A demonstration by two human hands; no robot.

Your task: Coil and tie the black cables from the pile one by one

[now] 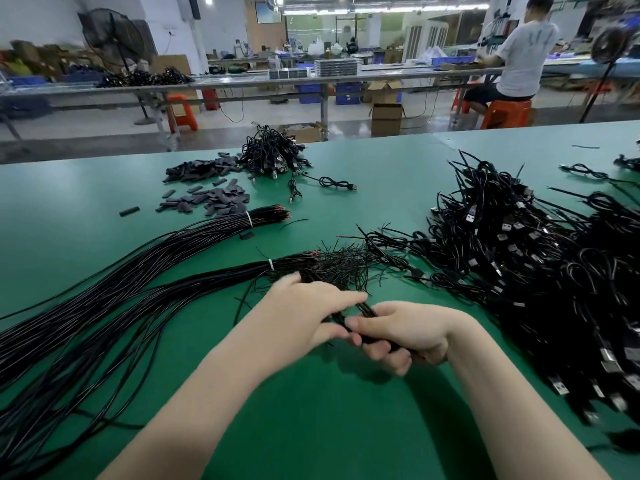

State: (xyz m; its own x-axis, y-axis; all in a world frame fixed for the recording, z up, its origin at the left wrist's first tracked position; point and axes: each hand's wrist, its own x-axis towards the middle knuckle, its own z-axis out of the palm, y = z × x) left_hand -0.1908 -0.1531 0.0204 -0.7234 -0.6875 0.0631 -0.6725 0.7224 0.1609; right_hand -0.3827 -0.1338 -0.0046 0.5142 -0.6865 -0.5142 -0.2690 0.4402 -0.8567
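Our left hand (304,313) and right hand (401,336) meet just below the centre of the frame, fingertips almost touching, both closed on one small coiled black cable (363,311): the left pinches it between thumb and fingers, and the right wraps its curled fingers round the lower part. The coil sits between the two hands, lifted slightly off the green table (104,195).

Below the hands, toward the bottom edge, we have bare green surface between our forearms, and more bare surface lies at centre left and upper centre right of the table. The table's far edge runs across the upper third of the frame.

Just above the hands lies a tangle of thin black twist ties (343,268), touching the tip of a tied bundle of long cables (173,289). A second tied bundle (207,230) fans out toward the left edge. The big pile of coiled USB cables (519,258) fills the right side, close beside our right wrist. Farther up, left of centre, are flat dark sleeves (211,199) and a smaller cable heap (273,154). A person in a white shirt (523,60) sits on an orange stool (507,112) at upper right.
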